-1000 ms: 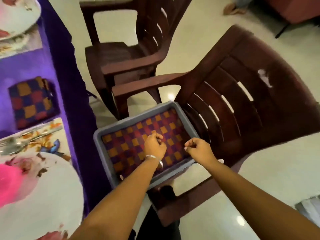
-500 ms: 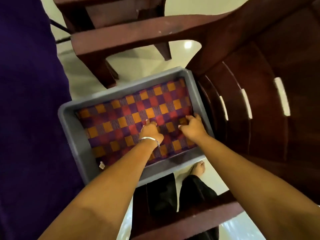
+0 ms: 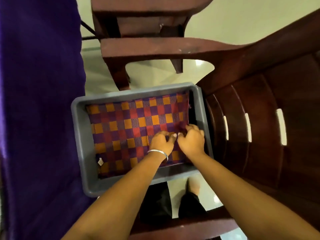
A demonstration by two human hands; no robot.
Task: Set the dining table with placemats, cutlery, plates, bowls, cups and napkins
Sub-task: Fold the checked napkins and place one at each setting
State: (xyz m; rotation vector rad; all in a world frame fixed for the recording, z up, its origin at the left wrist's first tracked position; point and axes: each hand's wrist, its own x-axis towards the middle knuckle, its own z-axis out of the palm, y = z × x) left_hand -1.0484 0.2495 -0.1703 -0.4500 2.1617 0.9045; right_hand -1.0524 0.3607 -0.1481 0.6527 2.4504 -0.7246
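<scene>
Both hands, left hand [image 3: 160,142] and right hand [image 3: 191,140], pinch the checked napkin [image 3: 131,129] near the right edge of the grey tray [image 3: 78,135] resting on a brown chair [image 3: 259,118].

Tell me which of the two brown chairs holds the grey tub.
The nearer chair, the one with the slotted backrest on the right. The grey tub sits on its seat; the farther chair at the top holds nothing visible.

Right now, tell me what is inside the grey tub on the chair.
The grey tub holds checked cloth covering its whole floor. Both hands, left hand and right hand, pinch it near the right wall. Anything beneath the cloth is hidden.
</scene>
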